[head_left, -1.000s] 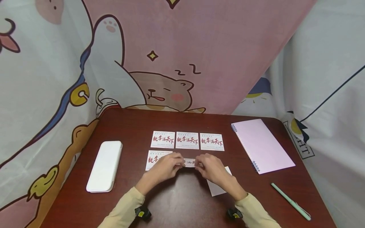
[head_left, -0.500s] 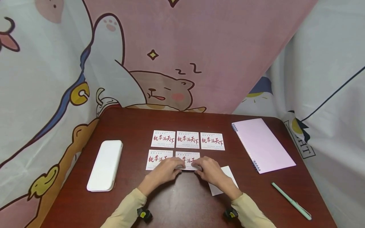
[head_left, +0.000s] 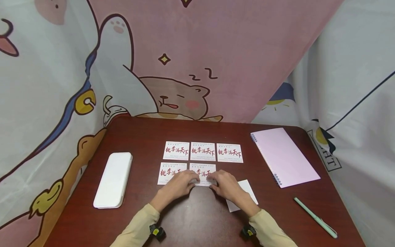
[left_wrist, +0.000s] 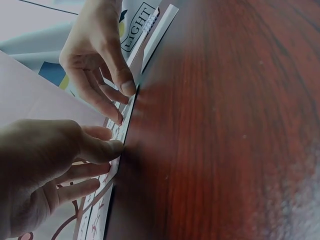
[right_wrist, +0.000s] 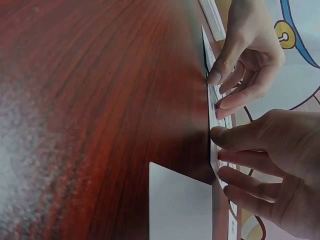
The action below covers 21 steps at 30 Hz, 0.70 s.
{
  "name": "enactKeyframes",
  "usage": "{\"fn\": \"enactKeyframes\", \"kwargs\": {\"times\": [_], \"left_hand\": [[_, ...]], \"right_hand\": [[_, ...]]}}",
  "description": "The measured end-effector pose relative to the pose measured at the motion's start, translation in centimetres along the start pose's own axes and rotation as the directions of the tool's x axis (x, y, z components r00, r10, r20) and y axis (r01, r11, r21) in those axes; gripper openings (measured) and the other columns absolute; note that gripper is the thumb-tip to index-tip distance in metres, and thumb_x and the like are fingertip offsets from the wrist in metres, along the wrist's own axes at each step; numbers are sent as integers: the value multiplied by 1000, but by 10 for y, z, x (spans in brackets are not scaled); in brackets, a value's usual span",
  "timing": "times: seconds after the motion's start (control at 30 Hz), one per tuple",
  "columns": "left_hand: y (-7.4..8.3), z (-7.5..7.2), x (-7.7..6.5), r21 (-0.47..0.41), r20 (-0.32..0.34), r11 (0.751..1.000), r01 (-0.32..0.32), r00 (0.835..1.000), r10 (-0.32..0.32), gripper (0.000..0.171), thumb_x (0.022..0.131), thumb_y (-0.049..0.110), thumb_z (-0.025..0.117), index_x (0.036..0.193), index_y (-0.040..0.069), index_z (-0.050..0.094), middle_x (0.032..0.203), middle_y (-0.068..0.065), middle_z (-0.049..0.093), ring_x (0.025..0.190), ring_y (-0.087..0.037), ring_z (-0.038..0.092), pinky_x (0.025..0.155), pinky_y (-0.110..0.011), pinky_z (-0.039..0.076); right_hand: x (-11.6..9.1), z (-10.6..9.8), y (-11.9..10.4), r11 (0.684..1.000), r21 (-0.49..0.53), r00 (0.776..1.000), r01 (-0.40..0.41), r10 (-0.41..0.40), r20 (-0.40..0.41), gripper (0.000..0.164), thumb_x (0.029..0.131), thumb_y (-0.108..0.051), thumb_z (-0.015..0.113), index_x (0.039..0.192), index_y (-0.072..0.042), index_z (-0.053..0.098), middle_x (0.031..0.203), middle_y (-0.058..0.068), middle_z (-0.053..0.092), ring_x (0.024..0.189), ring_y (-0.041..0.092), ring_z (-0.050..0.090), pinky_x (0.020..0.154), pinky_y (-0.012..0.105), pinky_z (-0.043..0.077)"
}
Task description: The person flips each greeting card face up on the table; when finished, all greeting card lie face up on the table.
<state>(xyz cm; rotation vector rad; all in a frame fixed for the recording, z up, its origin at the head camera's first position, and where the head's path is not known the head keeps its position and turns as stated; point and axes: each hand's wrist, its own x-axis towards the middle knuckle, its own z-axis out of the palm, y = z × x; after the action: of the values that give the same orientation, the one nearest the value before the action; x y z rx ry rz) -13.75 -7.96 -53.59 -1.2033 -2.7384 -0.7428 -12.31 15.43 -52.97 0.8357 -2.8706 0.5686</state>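
Note:
A white card with red lettering lies in the middle of the front row. My left hand touches its left side, and my right hand touches its right side. Both wrist views show thumbs at the card's near edge and fingertips on its face, fingers relaxed and spread. A matching card sits to the left, partly covered by my left hand. Three more make up the back row, among them its middle card. A blank white card lies under my right wrist, partly hidden; the right wrist view shows this blank card too.
A white case lies on the left of the dark wooden table. To the right are a pink spiral notebook and a pale green pen. A cartoon-printed curtain hangs around the table's back and sides.
One second ago both hands held the card tilted up by its sides. The card has come down flat in the front row, and the hands have lowered slightly with it.

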Motion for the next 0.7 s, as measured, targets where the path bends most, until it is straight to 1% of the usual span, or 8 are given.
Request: {"fn": "enactKeyframes", "kwargs": {"times": [0.2,0.47,0.63,0.7], "left_hand": [[-1,1,0,8,-2,1000,1,1000,-1,22,84,5,78,104,14,74,105,2,75,104,-16,69,96,-32,56],[0,2,0,17,19,999,27,999,-28,24,84,6,77,105,16,74,106,4,74,103,-15,68,95,-32,56],[4,0,1,15,34,999,35,999,-35,18,87,14,77,105,16,72,106,2,73,101,-17,68,92,-34,57],[5,-1,2,19,32,999,33,999,-34,17,88,16,76,105,16,72,108,2,72,101,-17,68,92,-35,57]], "right_hand": [[0,-1,0,1000,12,1000,-9,9,-2,28,78,-14,87,104,-12,77,95,0,76,86,17,67,70,37,56],[-1,-2,0,1000,13,1000,-17,17,-3,28,79,-13,85,106,-12,77,96,0,76,86,16,67,71,36,56],[-3,-6,1,998,50,1000,-29,29,-9,29,81,-11,84,109,-12,76,99,1,76,89,16,68,75,36,57],[-4,-9,2,997,67,999,-33,34,-11,28,81,-10,84,108,-11,76,102,2,76,93,18,70,79,39,58]]}}
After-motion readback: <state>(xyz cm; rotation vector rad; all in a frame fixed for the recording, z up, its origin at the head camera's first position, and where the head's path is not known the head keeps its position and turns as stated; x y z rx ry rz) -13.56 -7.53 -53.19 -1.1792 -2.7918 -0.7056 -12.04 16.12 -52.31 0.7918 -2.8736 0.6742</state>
